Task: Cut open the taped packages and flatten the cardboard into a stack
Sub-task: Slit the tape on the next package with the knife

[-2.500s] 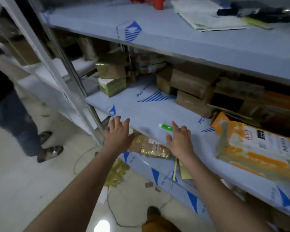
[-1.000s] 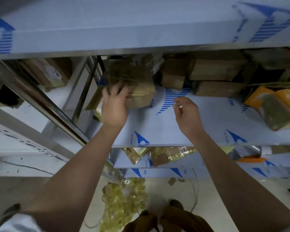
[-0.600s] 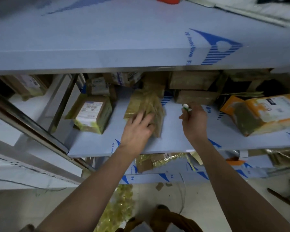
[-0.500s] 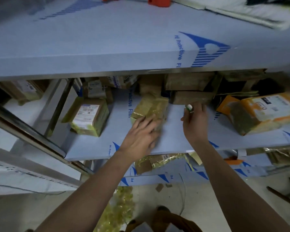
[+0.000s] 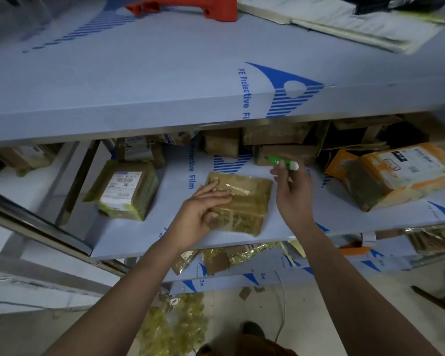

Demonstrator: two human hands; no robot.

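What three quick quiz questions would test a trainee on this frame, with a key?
1. True or false: the left hand lies on the taped package.
2. What does the right hand hold? A) green cutter B) tape roll C) label
3. Which parcel sits right of the cutter: the orange parcel or the labelled box?

Key: 1 true; 2 A; 3 orange parcel.

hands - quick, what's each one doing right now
Left hand: open, fingers laid flat on the taped package on the shelf.
Right hand: holds the green and white cutter, raised above the package.
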